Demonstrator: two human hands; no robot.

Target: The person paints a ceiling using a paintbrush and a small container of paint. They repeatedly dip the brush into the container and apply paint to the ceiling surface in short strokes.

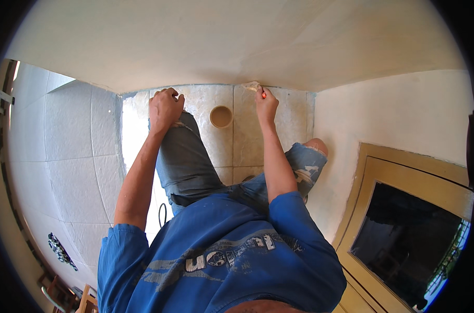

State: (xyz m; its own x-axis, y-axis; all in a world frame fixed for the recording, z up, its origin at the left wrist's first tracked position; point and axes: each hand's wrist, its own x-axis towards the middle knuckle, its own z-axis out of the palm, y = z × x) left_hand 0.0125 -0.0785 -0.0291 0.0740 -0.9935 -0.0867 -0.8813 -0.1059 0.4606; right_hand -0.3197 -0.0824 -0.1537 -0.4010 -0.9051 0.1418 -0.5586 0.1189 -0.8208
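Observation:
My right hand grips a small brush with pale bristles and a red-orange handle, held at the joint where the plastered wall meets the tiled floor. My left hand rests over my left knee, its fingers curled; what they hold, if anything, is hidden. A round container of light brown contents stands on the tiles between my knees, below and left of the brush.
At right are a side wall and a yellow-framed door or window with a dark pane. At left, beyond a bright edge, lie lighter tiles. A patterned object and wooden furniture appear at lower left.

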